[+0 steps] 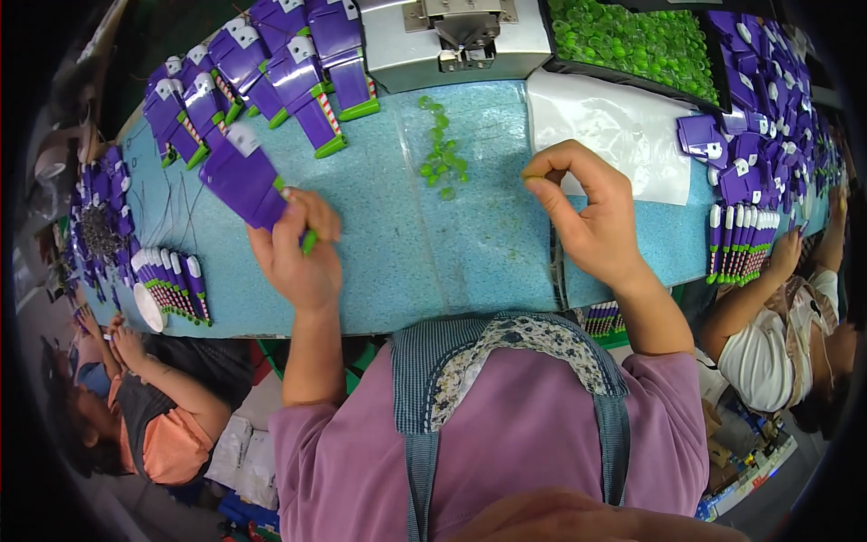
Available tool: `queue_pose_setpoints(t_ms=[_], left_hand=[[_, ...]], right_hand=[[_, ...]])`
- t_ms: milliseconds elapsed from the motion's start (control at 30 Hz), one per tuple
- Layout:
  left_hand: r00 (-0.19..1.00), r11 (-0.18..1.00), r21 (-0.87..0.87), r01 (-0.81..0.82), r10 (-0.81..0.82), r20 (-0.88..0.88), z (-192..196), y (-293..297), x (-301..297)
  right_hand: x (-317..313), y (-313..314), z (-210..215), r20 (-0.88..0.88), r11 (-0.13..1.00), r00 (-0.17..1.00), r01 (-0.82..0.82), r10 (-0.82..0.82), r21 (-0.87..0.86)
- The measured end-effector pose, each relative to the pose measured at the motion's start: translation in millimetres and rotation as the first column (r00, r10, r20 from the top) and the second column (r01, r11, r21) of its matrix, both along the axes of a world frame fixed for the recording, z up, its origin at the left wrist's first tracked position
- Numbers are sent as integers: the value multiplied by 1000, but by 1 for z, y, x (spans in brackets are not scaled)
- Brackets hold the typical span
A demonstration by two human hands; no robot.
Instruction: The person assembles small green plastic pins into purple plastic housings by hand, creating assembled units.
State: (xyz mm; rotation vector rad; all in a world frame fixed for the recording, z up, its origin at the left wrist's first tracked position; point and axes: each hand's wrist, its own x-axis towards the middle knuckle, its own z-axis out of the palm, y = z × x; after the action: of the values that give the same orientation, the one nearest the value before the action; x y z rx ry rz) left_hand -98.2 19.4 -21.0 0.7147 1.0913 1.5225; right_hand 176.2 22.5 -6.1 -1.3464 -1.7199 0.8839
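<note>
My left hand (302,248) grips a flat purple plastic toy part (242,185) by its green-tipped end. The part's white end tilts up and away to the left. Over the mat on the right, my right hand (589,210) is closed in a pinch, thumb against index finger; anything between the fingertips is too small to make out. A loose scatter of small translucent green plastic pieces (441,161) lies on the blue mat (470,253) between my hands. Finished-looking purple parts (298,86) with white ends, striped edges and green tips lie in overlapping rows at the far left.
A metal machine (456,41) stands at the far middle. Beside it are a black bin of green pieces (632,45) and a white plastic sheet (610,135). Purple parts (745,167) pile up at right; striped pieces (172,280) line the left. Co-workers sit at both sides.
</note>
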Motion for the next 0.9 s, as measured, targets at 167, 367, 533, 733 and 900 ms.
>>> queue_pose_setpoints(t_ms=[167, 367, 533, 733, 900], left_hand=[[980, 989, -17, -147, 143, -137, -4, 17, 1], [980, 993, -23, -119, 113, -166, -20, 17, 4], [968, 991, 34, -133, 137, -209, -5, 2, 4], [952, 990, 102, -94, 119, -282, -15, 4, 9], [944, 988, 140, -71, 112, -311, -17, 2, 1]], right_hand=[[-18, -1, 5, -11, 996, 997, 80, -80, -41], [1, 3, -16, -28, 967, 998, 66, -61, 246], [3, -10, -10, -64, 929, 993, 119, -103, 351], [11, -19, -13, -50, 941, 994, 112, -102, 319], [7, -18, -14, -25, 949, 997, 81, -77, 306]])
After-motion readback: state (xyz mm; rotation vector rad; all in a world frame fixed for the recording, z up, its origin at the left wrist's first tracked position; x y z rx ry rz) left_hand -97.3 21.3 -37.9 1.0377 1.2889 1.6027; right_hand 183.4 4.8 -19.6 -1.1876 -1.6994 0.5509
